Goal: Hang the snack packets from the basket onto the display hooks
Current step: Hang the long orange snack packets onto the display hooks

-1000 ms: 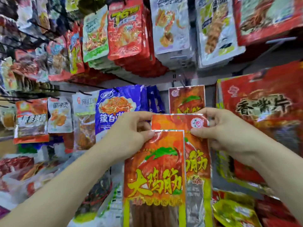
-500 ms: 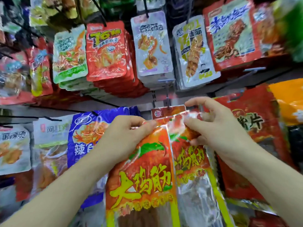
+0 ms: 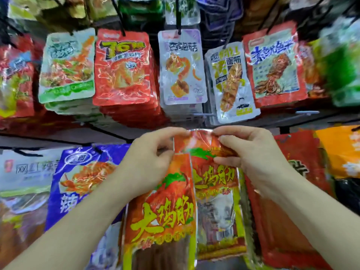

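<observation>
The left hand point(image 3: 153, 158) is gripping the top of an orange-red foil snack packet point(image 3: 161, 217) printed with yellow characters, while its fingertips are touching the top left corner of a second matching foil packet point(image 3: 216, 191) just behind. The right hand point(image 3: 247, 151) is pinching that second packet's top right corner between thumb and curled fingers. A glossy blue packet point(image 3: 81, 176) is hanging at the left, and above, a red foil packet point(image 3: 122, 69) and a white plastic pouch point(image 3: 182, 69) are hanging from black wire hooks point(image 3: 178, 18).
</observation>
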Demonstrator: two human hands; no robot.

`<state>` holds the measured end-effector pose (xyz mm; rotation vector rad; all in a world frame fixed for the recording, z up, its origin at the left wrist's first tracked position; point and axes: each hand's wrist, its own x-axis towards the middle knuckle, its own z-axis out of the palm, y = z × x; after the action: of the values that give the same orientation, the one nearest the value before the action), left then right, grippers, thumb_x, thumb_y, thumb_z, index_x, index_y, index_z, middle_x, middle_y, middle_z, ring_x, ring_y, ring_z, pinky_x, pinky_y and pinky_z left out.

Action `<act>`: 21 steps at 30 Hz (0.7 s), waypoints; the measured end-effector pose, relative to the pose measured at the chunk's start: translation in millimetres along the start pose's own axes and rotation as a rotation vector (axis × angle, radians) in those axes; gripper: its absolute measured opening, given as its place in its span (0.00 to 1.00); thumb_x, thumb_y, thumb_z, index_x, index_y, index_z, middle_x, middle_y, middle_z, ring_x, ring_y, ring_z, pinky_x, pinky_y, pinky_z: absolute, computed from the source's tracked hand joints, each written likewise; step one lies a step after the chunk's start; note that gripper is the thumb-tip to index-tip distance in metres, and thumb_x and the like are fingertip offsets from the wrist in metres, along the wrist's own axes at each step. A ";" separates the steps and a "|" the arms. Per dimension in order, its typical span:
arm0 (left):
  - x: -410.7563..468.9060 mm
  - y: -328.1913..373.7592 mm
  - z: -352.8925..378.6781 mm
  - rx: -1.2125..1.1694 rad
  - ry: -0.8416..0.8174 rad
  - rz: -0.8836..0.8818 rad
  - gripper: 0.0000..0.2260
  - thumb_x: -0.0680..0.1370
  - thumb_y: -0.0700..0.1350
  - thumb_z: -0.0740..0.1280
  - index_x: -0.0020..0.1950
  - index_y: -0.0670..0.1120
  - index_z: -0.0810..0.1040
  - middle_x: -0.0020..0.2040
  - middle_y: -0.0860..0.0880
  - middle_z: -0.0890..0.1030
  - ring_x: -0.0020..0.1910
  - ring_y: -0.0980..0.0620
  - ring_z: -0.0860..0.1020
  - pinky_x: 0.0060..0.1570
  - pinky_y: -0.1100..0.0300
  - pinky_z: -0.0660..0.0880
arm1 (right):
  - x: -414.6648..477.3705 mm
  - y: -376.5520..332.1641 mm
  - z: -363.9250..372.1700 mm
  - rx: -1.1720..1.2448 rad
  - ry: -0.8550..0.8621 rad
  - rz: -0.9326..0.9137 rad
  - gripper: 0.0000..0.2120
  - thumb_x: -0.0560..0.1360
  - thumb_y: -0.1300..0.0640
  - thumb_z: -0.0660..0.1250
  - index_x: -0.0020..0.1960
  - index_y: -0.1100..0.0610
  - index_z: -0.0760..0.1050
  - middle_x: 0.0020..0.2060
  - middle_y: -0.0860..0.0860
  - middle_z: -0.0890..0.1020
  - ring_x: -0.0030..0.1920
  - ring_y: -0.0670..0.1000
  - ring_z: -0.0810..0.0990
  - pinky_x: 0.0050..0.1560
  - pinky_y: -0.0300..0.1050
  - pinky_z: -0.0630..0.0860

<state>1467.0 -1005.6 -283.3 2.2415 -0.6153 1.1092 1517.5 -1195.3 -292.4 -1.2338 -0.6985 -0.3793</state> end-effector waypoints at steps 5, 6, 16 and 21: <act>-4.5 -3.2 6.7 -0.104 0.081 -0.121 0.17 0.76 0.34 0.65 0.52 0.57 0.80 0.33 0.42 0.79 0.28 0.54 0.68 0.31 0.61 0.67 | 6.2 3.6 0.2 -0.039 -0.028 0.006 0.10 0.76 0.68 0.66 0.42 0.58 0.83 0.41 0.57 0.80 0.34 0.47 0.78 0.33 0.40 0.81; -6.0 -3.5 8.4 -0.148 0.100 -0.160 0.13 0.76 0.38 0.67 0.50 0.57 0.79 0.30 0.44 0.80 0.28 0.52 0.69 0.31 0.58 0.68 | 6.9 3.7 0.5 -0.042 -0.038 0.007 0.10 0.76 0.68 0.66 0.42 0.58 0.84 0.41 0.56 0.80 0.34 0.47 0.78 0.33 0.40 0.80; -14.1 -4.5 14.2 -0.162 0.100 -0.141 0.20 0.76 0.39 0.69 0.59 0.64 0.78 0.27 0.50 0.72 0.29 0.58 0.70 0.34 0.67 0.68 | 8.0 2.4 -2.8 -0.038 -0.126 0.033 0.09 0.76 0.67 0.66 0.45 0.57 0.84 0.43 0.56 0.79 0.38 0.51 0.77 0.28 0.38 0.79; -16.7 -7.5 19.6 -0.021 0.069 -0.120 0.21 0.77 0.40 0.68 0.59 0.66 0.77 0.27 0.56 0.69 0.28 0.59 0.67 0.33 0.66 0.67 | 8.3 9.6 -8.0 -0.030 -0.117 0.095 0.09 0.76 0.67 0.66 0.45 0.58 0.84 0.42 0.55 0.80 0.35 0.49 0.77 0.27 0.38 0.78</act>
<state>1473.4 -1010.4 -309.0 2.1818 -0.4556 1.1096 1531.8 -1199.1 -295.2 -1.3207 -0.7336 -0.2415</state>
